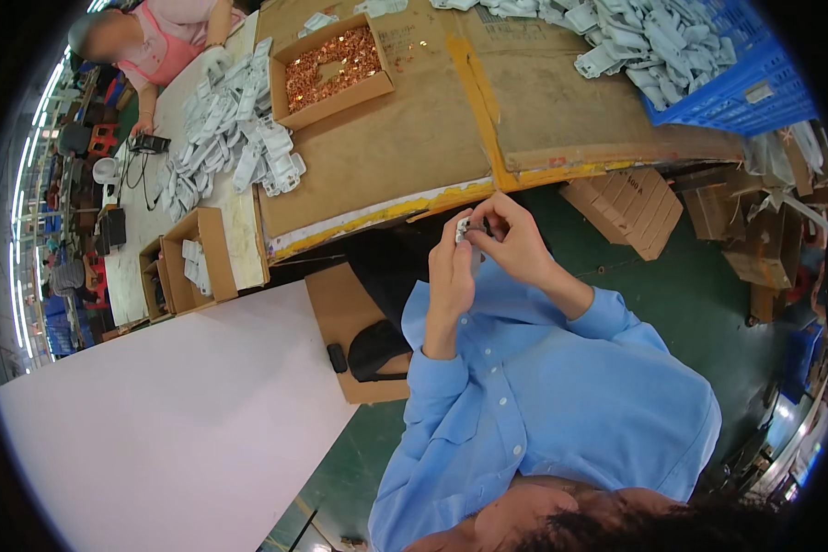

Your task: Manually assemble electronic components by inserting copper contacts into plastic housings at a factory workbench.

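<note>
Clamped on a small white part (463, 227) just above the frame's centre, the left hand (453, 265) and right hand (517, 244) work together, fingertips pinched. Beyond them, the table (386, 152) spans the top, bearing a blue crate (782, 101) at upper right, white pieces (213, 120) heaped at upper left, then a box (340, 103) of copper bits (351, 57). Probably the step is fitting or adjusting, though detail is too small to tell; the next move calls for a steady left hold.
</note>
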`<act>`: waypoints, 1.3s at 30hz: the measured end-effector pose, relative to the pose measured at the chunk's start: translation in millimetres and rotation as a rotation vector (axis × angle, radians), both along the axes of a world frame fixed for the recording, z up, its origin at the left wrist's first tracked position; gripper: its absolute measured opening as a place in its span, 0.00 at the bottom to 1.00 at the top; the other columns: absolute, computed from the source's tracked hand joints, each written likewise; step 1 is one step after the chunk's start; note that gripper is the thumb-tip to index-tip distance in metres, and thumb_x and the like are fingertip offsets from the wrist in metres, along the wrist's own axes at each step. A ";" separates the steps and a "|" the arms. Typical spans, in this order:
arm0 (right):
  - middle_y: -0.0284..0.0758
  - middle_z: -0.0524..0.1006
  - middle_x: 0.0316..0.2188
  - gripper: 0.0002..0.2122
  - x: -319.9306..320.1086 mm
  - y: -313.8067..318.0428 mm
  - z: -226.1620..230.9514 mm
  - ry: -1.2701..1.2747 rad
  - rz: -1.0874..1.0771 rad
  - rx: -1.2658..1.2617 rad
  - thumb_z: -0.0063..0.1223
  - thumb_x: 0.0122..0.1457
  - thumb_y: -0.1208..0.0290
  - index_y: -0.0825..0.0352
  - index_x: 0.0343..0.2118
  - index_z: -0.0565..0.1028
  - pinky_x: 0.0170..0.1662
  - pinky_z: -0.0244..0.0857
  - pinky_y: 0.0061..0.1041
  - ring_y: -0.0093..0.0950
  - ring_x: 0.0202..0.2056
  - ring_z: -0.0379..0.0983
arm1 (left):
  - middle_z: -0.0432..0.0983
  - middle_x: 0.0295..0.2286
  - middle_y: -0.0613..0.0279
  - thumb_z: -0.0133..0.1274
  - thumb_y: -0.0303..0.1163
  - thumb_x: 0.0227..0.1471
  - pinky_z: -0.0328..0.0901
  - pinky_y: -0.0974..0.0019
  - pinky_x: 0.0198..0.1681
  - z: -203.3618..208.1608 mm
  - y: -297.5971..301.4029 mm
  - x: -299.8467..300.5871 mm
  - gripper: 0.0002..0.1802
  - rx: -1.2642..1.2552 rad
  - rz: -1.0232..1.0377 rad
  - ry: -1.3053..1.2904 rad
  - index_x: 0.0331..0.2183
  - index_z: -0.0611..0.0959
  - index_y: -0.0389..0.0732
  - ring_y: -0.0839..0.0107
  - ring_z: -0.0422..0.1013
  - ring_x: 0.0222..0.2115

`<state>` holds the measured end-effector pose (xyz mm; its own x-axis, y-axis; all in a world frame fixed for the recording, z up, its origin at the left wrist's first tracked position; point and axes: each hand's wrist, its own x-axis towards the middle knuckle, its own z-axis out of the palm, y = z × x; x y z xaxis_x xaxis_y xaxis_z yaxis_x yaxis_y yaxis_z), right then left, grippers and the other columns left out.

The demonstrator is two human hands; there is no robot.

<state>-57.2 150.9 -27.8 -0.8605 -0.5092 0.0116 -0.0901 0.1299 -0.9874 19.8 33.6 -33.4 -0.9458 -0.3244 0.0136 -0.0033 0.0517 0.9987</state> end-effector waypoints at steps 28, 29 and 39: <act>0.33 0.73 0.24 0.09 1.0 2.8 1.1 0.119 0.037 0.175 0.62 0.51 0.73 0.69 0.30 0.72 0.30 0.65 0.21 0.23 0.25 0.68 | 0.77 0.25 0.57 0.38 0.26 0.60 0.68 0.70 0.28 3.6 1.8 9.7 0.15 0.017 0.018 -0.183 0.46 0.75 0.34 0.74 0.73 0.23; 0.33 0.73 0.24 0.09 -1.1 2.9 1.0 0.137 0.040 0.190 0.62 0.51 0.73 0.69 0.29 0.72 0.30 0.66 0.21 0.23 0.25 0.69 | 0.76 0.24 0.58 0.38 0.27 0.60 0.68 0.70 0.28 4.9 1.4 8.7 0.15 -0.033 0.006 -0.168 0.46 0.74 0.34 0.73 0.72 0.22; 0.34 0.74 0.23 0.10 -6.9 9.2 -0.5 0.215 0.101 0.246 0.64 0.50 0.71 0.68 0.28 0.73 0.29 0.67 0.22 0.25 0.25 0.72 | 0.77 0.27 0.54 0.36 0.27 0.62 0.69 0.68 0.30 6.0 -0.5 10.7 0.15 -0.127 -0.079 -0.181 0.47 0.73 0.34 0.70 0.74 0.25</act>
